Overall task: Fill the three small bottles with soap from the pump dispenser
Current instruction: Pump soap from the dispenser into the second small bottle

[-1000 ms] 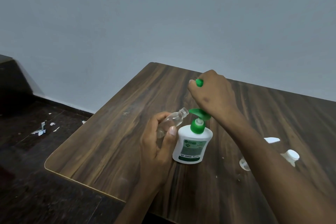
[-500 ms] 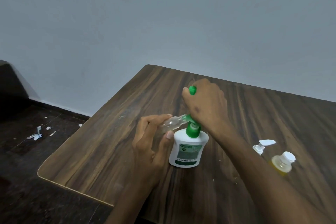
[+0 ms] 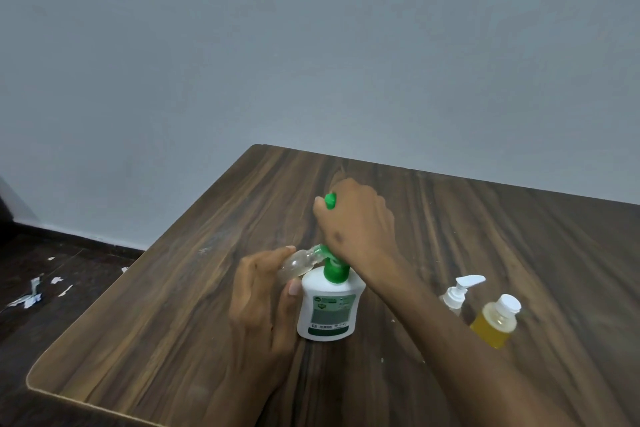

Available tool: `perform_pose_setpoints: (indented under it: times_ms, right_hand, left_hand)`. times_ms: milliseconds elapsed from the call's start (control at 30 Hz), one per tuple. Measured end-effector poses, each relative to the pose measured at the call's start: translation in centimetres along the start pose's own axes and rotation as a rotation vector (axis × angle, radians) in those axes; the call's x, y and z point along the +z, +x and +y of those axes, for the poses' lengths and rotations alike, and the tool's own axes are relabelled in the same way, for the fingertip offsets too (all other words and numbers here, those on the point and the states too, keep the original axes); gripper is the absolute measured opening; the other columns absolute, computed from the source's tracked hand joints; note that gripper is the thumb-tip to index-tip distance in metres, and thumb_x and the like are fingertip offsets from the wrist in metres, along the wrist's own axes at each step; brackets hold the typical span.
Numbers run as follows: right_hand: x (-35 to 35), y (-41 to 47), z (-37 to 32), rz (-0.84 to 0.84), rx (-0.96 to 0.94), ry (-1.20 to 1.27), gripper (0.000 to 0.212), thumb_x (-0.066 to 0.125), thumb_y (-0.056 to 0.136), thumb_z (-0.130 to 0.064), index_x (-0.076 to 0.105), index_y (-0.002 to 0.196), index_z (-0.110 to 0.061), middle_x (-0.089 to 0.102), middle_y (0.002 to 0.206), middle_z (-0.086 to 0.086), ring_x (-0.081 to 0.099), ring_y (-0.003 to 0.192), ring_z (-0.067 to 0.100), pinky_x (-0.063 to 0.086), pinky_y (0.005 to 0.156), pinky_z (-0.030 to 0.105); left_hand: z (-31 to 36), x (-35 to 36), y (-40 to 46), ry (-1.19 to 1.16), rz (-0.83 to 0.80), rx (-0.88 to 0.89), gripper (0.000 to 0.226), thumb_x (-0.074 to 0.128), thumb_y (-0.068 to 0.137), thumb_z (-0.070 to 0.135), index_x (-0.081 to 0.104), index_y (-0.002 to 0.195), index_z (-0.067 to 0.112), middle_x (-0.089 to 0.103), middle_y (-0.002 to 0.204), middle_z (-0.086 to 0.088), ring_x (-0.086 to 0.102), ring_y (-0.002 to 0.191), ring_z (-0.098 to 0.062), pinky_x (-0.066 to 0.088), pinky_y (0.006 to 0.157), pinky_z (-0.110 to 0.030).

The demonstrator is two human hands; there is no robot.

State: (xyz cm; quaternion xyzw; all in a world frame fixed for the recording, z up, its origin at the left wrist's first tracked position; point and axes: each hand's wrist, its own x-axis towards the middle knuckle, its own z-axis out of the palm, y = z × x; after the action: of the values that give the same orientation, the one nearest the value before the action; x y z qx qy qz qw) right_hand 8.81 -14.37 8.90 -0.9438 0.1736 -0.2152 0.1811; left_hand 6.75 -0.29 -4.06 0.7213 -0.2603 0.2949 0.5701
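A white plastic pump dispenser with a green collar and a green-and-grey label [image 3: 329, 305] stands upright on the dark, streaky wood-grain table [image 3: 173, 305], near its front left part. The right hand [image 3: 356, 229] bears down on the green pump head; its fingers are curled, and a small green plastic cap [image 3: 330, 201] pokes out where they pinch it at the far side. The left hand [image 3: 263, 298] grips a small clear plastic bottle [image 3: 298, 264], tilted nearly flat, with fingers curled over it and the thumb underneath; the bottle's open neck meets the green nozzle. To the right, near each other, stand a small bottle with a white pump top [image 3: 459, 291], partly hidden by the forearm, and a small rounded bottle of yellow liquid with a white screw cap [image 3: 498, 321]. White paper scraps [image 3: 31, 295] litter the dark floor at left.
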Motion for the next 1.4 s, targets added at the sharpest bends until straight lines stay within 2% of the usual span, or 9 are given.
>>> perform_pose_setpoints:
  times_ms: [233,467,567,733,900,1000,1167,1300,1400]
  right_hand:
    - [-0.19,-0.28,-0.21,-0.03,0.007,-0.027,0.026,0.048,0.102,-0.041,0.049,0.089,-0.018,0.048,0.084,-0.001,0.05,0.078,0.027,0.036,0.069,0.036]
    - [-0.28,-0.48,-0.38,-0.03,-0.007,-0.036,0.026,0.048,0.103,-0.04,0.046,0.087,-0.019,0.047,0.081,-0.002,0.048,0.076,0.026,0.037,0.068,0.036]
    - [-0.55,-0.41,-0.61,-0.013,-0.044,-0.046,0.027,0.048,0.103,-0.04,0.046,0.086,-0.02,0.047,0.077,-0.003,0.05,0.074,0.025,0.038,0.067,0.036]
    - [-0.37,-0.57,-0.42,-0.027,-0.015,-0.047,0.027,0.048,0.103,-0.04,0.046,0.086,-0.019,0.046,0.078,-0.003,0.048,0.07,0.023,0.035,0.065,0.035]
    - [-0.54,-0.31,-0.72,0.02,-0.06,-0.054,0.03,0.047,0.103,-0.04,0.047,0.082,-0.019,0.052,0.077,-0.002,0.052,0.067,0.02,0.04,0.064,0.035]
    - [-0.33,-0.52,-0.48,-0.031,-0.01,-0.045,0.028,0.048,0.104,-0.04,0.047,0.085,-0.019,0.041,0.072,-0.007,0.039,0.061,0.012,0.033,0.063,0.034]
    - [-0.36,-0.15,-0.69,0.01,-0.045,-0.066,0.029,0.047,0.103,-0.043,0.049,0.086,-0.019,0.051,0.079,-0.002,0.053,0.074,0.023,0.04,0.067,0.036]
    - [0.05,-0.25,-0.42,-0.035,-0.005,-0.039,0.029,0.048,0.103,-0.043,0.048,0.087,-0.019,0.042,0.074,-0.005,0.046,0.071,0.021,0.036,0.067,0.035]
    - [-0.15,0.1,-0.52,0.023,-0.048,-0.058,0.031,0.049,0.102,-0.043,0.049,0.085,-0.017,0.054,0.083,0.002,0.05,0.074,0.026,0.037,0.067,0.036]
  left_hand:
    - [-0.09,0.2,-0.21,0.033,0.064,0.02,0.032,0.053,0.1,0.032,0.057,0.129,0.017,0.06,0.123,0.007,0.06,0.113,-0.014,0.041,0.098,-0.017]
    - [-0.56,0.3,-0.28,0.077,0.098,0.081,0.029,0.053,0.101,0.027,0.06,0.124,0.011,0.058,0.121,0.006,0.06,0.107,-0.019,0.049,0.087,-0.045]
    - [-0.46,0.15,-0.27,0.065,0.106,0.086,0.028,0.054,0.101,0.026,0.06,0.126,0.014,0.055,0.125,0.008,0.059,0.108,-0.021,0.048,0.091,-0.037]
    - [-0.18,-0.05,-0.08,0.069,0.102,0.075,0.032,0.055,0.101,0.023,0.066,0.125,0.006,0.06,0.123,-0.011,0.059,0.112,-0.021,0.04,0.102,-0.014]
    - [-0.03,-0.01,-0.18,0.044,0.101,0.081,0.032,0.054,0.101,0.024,0.063,0.126,0.006,0.059,0.125,-0.004,0.057,0.115,-0.013,0.041,0.1,-0.016]
    - [-0.11,0.04,-0.16,0.035,0.099,0.062,0.035,0.053,0.101,0.024,0.064,0.124,0.001,0.058,0.126,-0.004,0.056,0.119,-0.009,0.042,0.1,-0.017]
    - [0.11,0.0,-0.23,0.013,0.084,0.063,0.033,0.052,0.101,0.023,0.063,0.123,0.002,0.061,0.123,-0.004,0.058,0.118,-0.009,0.04,0.101,-0.014]
    - [0.05,-0.05,-0.17,0.006,0.092,0.037,0.027,0.052,0.102,0.025,0.061,0.122,0.011,0.061,0.118,0.001,0.06,0.112,-0.007,0.041,0.096,-0.013]
    - [-0.04,-0.07,-0.24,0.003,0.071,0.034,0.024,0.052,0.103,0.025,0.06,0.122,0.013,0.061,0.116,0.001,0.061,0.108,-0.01,0.044,0.093,-0.017]
